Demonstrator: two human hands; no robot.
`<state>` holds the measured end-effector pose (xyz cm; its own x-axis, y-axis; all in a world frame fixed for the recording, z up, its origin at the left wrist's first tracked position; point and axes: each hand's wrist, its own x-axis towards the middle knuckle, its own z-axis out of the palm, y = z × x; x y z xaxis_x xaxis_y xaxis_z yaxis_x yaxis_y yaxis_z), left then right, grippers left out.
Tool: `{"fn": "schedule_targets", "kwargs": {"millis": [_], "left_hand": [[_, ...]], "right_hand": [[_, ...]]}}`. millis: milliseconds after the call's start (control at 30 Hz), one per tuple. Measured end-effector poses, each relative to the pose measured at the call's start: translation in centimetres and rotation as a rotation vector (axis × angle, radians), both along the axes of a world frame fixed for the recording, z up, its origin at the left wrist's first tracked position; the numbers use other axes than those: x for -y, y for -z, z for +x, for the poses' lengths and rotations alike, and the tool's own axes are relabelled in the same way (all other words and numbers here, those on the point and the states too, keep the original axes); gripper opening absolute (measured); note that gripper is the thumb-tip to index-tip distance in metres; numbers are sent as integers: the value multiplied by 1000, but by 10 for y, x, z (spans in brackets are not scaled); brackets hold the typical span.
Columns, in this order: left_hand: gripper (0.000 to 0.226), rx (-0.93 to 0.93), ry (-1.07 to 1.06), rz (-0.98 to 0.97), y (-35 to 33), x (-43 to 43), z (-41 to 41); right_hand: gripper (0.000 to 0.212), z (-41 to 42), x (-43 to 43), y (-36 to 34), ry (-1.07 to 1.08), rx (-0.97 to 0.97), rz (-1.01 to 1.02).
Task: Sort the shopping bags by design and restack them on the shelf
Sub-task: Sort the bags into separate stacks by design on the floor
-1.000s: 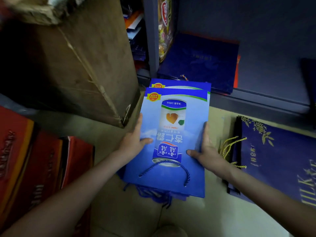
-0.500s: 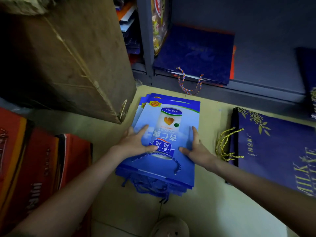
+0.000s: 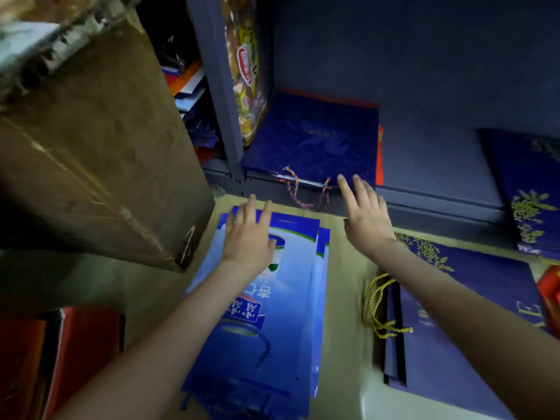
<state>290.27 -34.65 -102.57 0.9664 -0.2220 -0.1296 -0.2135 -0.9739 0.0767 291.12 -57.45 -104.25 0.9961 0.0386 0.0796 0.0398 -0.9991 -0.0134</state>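
Fingers of the left hand [image 3: 247, 237] lie flat on the bag stack [image 3: 272, 344], covering some print. Right hand [image 3: 368, 216] just beyond it is open, blurred.

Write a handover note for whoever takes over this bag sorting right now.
Left hand: open, flat on the light blue bag stack on the floor.
Right hand: open, empty, over the shelf edge by the dark blue bag.
Done: light blue design gathered in one pile; gold-print navy bags lie beside it.
Left: floor piles, red bags included, need shelving.
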Motion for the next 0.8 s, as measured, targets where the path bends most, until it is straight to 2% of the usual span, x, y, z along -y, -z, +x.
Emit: {"fn": "schedule_targets", "kwargs": {"millis": [67,200,333,367,500,567,600,667,700,800], "left_hand": [[76,44,33,-37,0,24,6],[75,87,71,-68,-1,50,4],[77,163,89,-40,-1,48,6],[80,227,104,-42,1,47,8],[92,494,253,-27,-2,57,11],[83,558,385,-70,-11,69,16],[69,600,453,-119,-16,77,17],[41,662,571,-236,-27,90,16],[35,677,620,-284,-35,96,12],[40,681,690,-409,-59,115,-9]], "right_hand": [[92,27,14,2,49,-34,-30],[80,57,29,10,57,-256,-206],[76,40,33,-3,-72,-249,-296],[76,31,35,-9,-110,-203,-270],[57,-16,45,-32,-305,224,-134],[49,-46,51,-40,-367,306,-151],[46,-60,55,-46,-393,339,-153],[41,-83,67,-59,-429,330,-75],[42,-93,75,-69,-428,281,-5],[60,-120,101,-109,-367,41,191]]}}
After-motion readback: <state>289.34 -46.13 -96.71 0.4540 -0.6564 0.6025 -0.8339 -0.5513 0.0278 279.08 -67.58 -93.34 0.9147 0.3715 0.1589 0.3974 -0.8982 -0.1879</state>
